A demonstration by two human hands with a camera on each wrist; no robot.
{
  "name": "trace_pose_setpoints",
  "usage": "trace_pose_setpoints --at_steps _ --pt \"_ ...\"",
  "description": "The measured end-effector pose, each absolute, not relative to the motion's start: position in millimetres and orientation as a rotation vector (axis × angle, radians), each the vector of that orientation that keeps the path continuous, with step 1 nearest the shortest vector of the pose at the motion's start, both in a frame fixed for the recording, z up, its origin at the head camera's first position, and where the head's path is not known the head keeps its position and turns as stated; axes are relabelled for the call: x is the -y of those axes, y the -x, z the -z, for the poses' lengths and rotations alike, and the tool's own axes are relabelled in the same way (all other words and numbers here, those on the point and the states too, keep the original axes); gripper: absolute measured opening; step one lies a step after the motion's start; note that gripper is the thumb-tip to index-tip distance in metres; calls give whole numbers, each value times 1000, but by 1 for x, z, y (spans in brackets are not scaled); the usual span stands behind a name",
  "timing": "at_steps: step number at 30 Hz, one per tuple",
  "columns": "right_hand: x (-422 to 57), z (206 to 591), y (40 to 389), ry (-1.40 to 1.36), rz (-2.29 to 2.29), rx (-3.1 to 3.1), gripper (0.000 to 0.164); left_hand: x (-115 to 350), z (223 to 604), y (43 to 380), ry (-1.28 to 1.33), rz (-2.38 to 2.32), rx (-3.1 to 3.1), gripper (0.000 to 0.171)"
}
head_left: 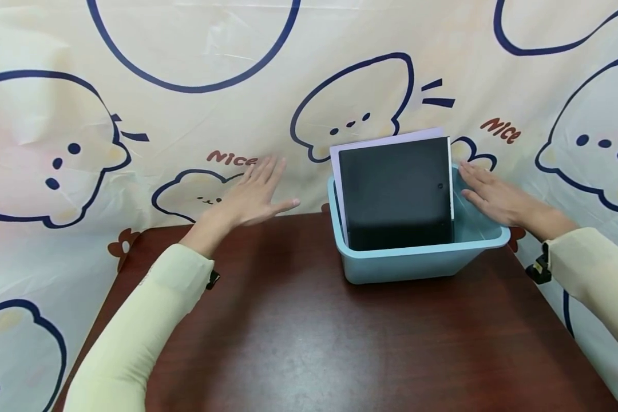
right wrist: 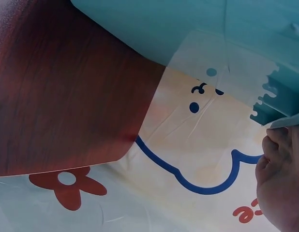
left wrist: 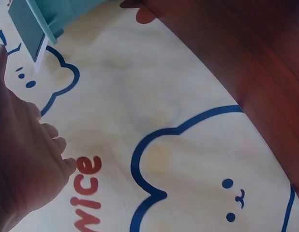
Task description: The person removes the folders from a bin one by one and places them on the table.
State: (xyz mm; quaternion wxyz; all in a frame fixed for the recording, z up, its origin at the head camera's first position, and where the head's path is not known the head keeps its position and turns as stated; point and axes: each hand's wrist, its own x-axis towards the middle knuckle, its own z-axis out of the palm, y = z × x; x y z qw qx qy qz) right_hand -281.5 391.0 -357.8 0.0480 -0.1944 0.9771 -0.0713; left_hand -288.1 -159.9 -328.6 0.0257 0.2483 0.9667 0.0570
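Observation:
A light blue plastic bin (head_left: 399, 266) stands at the back right of the table. Upright inside it, a black-faced tablet (head_left: 396, 194) with a small round button near its right edge leans back, and a lilac panel (head_left: 337, 163) shows behind its top and left sides. To the left of the bin, my left hand (head_left: 254, 194) is held in the air, fingers straight and thumb spread, holding nothing. My right hand (head_left: 499, 197) lies at the bin's right rim, its fingers extended; in the right wrist view its fingertips (right wrist: 270, 145) are by the rim, contact unclear.
The dark brown wooden table (head_left: 288, 320) ends at the back against a cream cloth (head_left: 195, 126) printed with blue-outlined cartoon figures. The same cloth hangs along both sides.

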Motion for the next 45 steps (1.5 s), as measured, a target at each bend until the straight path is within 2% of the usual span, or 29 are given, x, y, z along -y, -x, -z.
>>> trace_pose_setpoints --at_steps 29,45 --pt "-390 361 277 610 276 -2988 73 98 338 306 -953 -404 -3012 102" --pt "-390 363 277 620 307 -3009 71 71 339 312 -973 -932 -2835 101"
